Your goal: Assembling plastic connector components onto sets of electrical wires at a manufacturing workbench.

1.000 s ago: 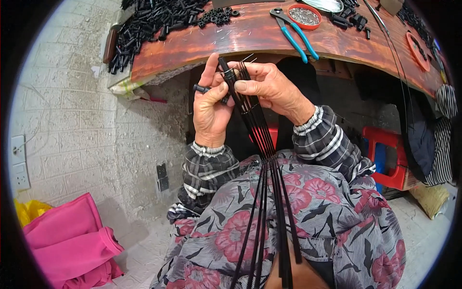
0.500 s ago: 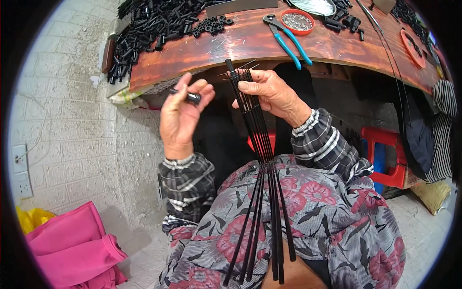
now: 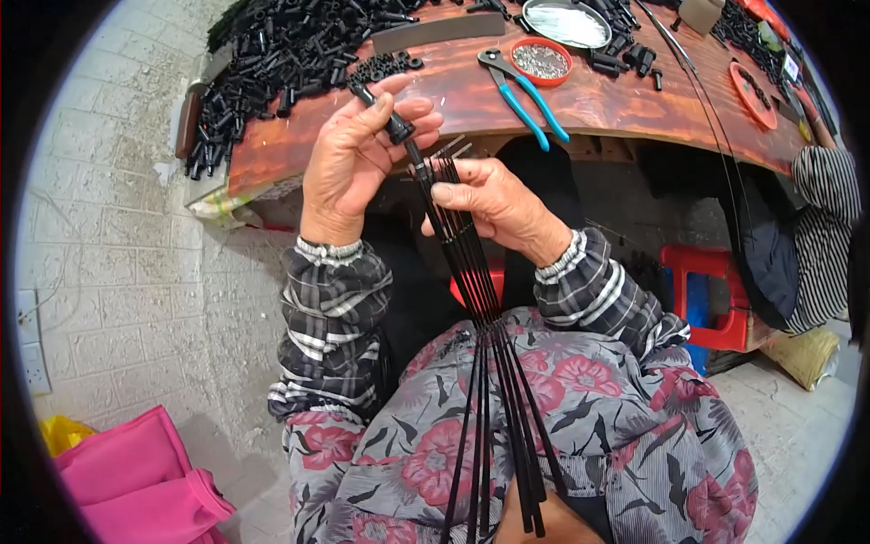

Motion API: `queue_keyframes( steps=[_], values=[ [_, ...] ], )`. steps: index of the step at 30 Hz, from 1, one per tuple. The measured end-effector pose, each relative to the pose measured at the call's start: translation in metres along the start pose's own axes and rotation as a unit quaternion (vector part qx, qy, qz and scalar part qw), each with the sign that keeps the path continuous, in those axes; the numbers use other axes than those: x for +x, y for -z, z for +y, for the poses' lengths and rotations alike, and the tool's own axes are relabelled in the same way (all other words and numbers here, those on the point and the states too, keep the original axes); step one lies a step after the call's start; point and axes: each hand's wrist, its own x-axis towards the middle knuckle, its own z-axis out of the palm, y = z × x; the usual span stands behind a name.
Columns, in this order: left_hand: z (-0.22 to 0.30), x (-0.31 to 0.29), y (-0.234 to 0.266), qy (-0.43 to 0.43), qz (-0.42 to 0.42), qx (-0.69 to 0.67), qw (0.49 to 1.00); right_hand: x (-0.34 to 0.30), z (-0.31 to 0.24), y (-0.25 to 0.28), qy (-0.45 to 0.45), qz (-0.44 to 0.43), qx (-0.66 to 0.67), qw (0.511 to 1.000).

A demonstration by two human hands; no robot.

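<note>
A bundle of thin black jointed ribs, an umbrella frame (image 3: 469, 272), slants from the table's front edge down over my lap, its lower ends fanned out. My right hand (image 3: 507, 201) grips it near the top, thumb across the ribs. A thicker black rod stands out at the bundle's upper left. Between the thumb and fingers of my left hand (image 3: 344, 159) is a black tubular plastic piece (image 3: 399, 130), wide at its lower end. That end meets the tip of the rod; whether the rod has entered it, I cannot tell. Several thin metal wire ends poke out beside my right fingertips.
On the wooden table (image 3: 435, 91) lie a heap of black plastic parts (image 3: 290, 54), blue-handled pliers (image 3: 526, 100), a red dish of small metal bits (image 3: 542, 62) and a bowl of white pieces (image 3: 566, 25). A red stool (image 3: 707, 290) and another person's striped sleeve (image 3: 825, 181) are at right.
My left hand has brought the black plastic piece, held apart at the left before, over to the rod's tip. My right hand keeps its grip on the frame. The whole view has shifted slightly.
</note>
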Motion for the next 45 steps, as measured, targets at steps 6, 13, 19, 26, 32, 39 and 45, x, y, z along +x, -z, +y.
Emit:
queue_keyframes(
  steps=[6, 13, 19, 26, 32, 39, 45],
  values=[
    [0.003, 0.000, 0.004, 0.001, 0.004, 0.015, 1.000, 0.001, -0.008, -0.010, 0.005, 0.025, 0.000, 1.000],
    [0.006, 0.001, 0.007, -0.004, 0.000, 0.026, 1.000, 0.003, -0.011, -0.007, -0.015, 0.041, -0.024, 0.999],
    [0.012, 0.002, -0.002, 0.016, 0.037, 0.067, 0.997, 0.002, -0.014, -0.009, -0.015, 0.039, -0.031, 0.999],
    [0.002, 0.008, -0.005, 0.004, 0.034, 0.138, 0.990, 0.001, -0.015, -0.004, -0.020, 0.023, -0.020, 0.999],
    [0.000, 0.008, -0.001, 0.033, 0.009, 0.142, 0.989, 0.000, -0.010, 0.001, -0.017, 0.040, -0.017, 0.999],
    [0.000, 0.003, -0.005, 0.021, -0.032, 0.093, 0.995, -0.004, -0.013, -0.004, -0.009, 0.045, 0.005, 0.999],
    [-0.002, 0.002, 0.005, -0.001, -0.085, 0.082, 0.993, -0.003, -0.019, 0.000, -0.016, -0.007, -0.036, 0.999]
  ],
)
